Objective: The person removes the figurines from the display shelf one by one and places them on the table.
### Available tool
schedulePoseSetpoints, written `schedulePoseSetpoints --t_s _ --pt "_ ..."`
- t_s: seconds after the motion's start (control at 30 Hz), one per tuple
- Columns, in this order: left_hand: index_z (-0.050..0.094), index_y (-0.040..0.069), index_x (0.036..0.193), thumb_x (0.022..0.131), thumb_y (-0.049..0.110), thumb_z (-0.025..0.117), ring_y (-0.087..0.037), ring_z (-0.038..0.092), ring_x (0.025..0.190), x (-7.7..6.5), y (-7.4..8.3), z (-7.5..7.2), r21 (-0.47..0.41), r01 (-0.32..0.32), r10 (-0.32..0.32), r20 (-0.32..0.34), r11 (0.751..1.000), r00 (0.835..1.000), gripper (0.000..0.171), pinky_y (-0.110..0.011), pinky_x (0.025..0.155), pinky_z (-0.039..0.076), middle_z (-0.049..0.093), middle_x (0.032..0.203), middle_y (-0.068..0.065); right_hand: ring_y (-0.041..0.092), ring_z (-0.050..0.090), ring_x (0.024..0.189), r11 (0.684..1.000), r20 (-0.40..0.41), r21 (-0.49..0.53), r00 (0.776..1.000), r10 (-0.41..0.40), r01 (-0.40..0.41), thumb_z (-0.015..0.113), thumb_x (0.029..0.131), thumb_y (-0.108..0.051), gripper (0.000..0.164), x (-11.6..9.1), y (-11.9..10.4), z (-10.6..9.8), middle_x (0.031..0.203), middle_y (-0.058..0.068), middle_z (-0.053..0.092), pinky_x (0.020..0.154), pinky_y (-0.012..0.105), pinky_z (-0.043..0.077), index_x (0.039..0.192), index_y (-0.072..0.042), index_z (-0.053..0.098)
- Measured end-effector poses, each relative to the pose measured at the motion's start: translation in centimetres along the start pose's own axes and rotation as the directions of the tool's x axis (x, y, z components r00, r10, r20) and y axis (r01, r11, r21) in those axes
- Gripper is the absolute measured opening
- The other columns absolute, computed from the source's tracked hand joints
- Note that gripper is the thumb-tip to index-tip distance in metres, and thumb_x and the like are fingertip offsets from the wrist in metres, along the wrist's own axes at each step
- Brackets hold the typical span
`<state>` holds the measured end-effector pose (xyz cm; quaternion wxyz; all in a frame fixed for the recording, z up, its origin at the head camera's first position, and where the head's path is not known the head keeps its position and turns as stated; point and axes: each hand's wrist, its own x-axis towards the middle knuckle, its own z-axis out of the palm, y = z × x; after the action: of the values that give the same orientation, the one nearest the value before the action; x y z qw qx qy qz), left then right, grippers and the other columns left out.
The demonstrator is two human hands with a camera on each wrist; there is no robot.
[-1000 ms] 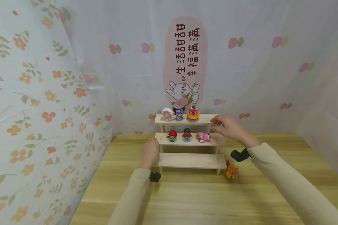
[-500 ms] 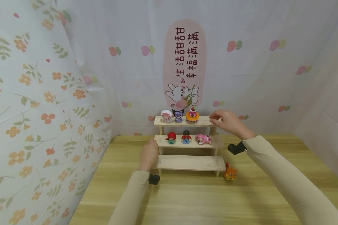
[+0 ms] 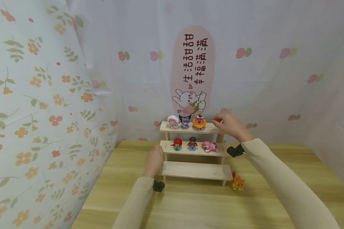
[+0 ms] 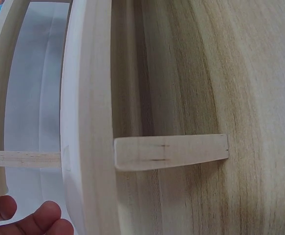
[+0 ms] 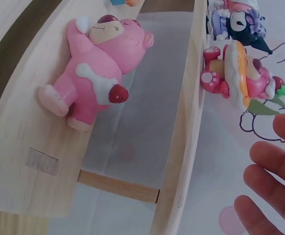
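Observation:
A three-step wooden display stand (image 3: 197, 170) stands on the table. My left hand (image 3: 154, 161) grips it at the left end of the middle step; fingertips (image 4: 48, 215) show by the board ends in the left wrist view. Near the right end of the top step is my right hand (image 3: 230, 124), its fingers (image 5: 267, 159) apart and holding nothing. The nearest figurine is a pink bear in an orange ring (image 3: 199, 123), beside a purple-and-black figurine (image 3: 185, 122) and a white-hatted one (image 3: 173, 122). On the middle step, a pink bear (image 5: 93, 73) lies on its belly.
A red-haired figurine (image 3: 177, 144) and a red-jacketed figurine (image 3: 192, 144) share the middle step. An orange fox-like toy (image 3: 237, 183) is on the table (image 3: 200, 206) at the stand's lower right. A printed curtain (image 3: 149, 86) hangs behind.
My right hand has risen slightly and moved left along the top step, its fingers drawing closer together. The left hand keeps its place, and the head view has shifted a little.

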<state>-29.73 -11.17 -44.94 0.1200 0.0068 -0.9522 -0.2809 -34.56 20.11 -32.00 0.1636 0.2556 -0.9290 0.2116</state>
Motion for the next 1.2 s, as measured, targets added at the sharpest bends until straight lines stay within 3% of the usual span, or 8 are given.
schedulePoseSetpoints --t_s 0.37,0.57,0.8,1.2 --pt "0.054 0.003 0.094 0.104 0.025 0.031 -0.038 0.065 0.081 -0.2 -0.1 -0.2 -0.009 0.003 -0.003 -0.001 1.000 1.000 0.033 -0.046 0.060 0.048 0.062 0.079 -0.015 0.027 0.063 0.085 0.999 0.047 0.018 0.998 0.046 -0.047 0.061 0.093 -0.016 0.022 1.6 -0.1 0.7 0.094 0.014 0.070 0.081 0.046 0.051 0.104 0.001 0.068" --pt "0.053 0.005 0.095 0.104 0.027 0.029 -0.035 0.065 0.079 -0.1 -0.1 0.1 -0.010 0.003 -0.003 0.017 1.000 1.000 0.034 -0.044 0.059 0.048 0.060 0.077 -0.012 0.029 0.062 0.088 0.995 0.024 0.057 0.997 0.078 -0.080 0.062 0.093 -0.016 0.022 2.5 -0.1 1.2 0.095 0.016 0.070 0.083 0.046 0.050 0.105 0.001 0.067" --pt "0.053 0.005 0.094 0.104 0.026 0.030 -0.037 0.066 0.079 0.0 -0.1 0.2 -0.026 0.010 -0.009 0.009 1.000 1.000 0.033 -0.045 0.057 0.048 0.061 0.076 -0.013 0.029 0.063 0.092 0.988 0.055 0.084 0.991 0.124 -0.128 0.060 0.094 -0.025 0.028 3.0 -0.4 1.7 0.099 0.015 0.070 0.086 0.047 0.049 0.109 -0.002 0.066" --pt "0.051 0.006 0.097 0.105 0.027 0.027 -0.033 0.064 0.075 0.1 -0.2 0.3 -0.043 0.032 -0.030 0.037 0.999 0.999 0.033 -0.042 0.056 0.046 0.057 0.072 -0.010 0.031 0.062 0.095 0.981 0.075 0.111 0.986 0.150 -0.158 0.061 0.094 -0.025 0.029 3.6 -0.9 2.6 0.103 0.017 0.068 0.089 0.048 0.047 0.110 0.000 0.065"
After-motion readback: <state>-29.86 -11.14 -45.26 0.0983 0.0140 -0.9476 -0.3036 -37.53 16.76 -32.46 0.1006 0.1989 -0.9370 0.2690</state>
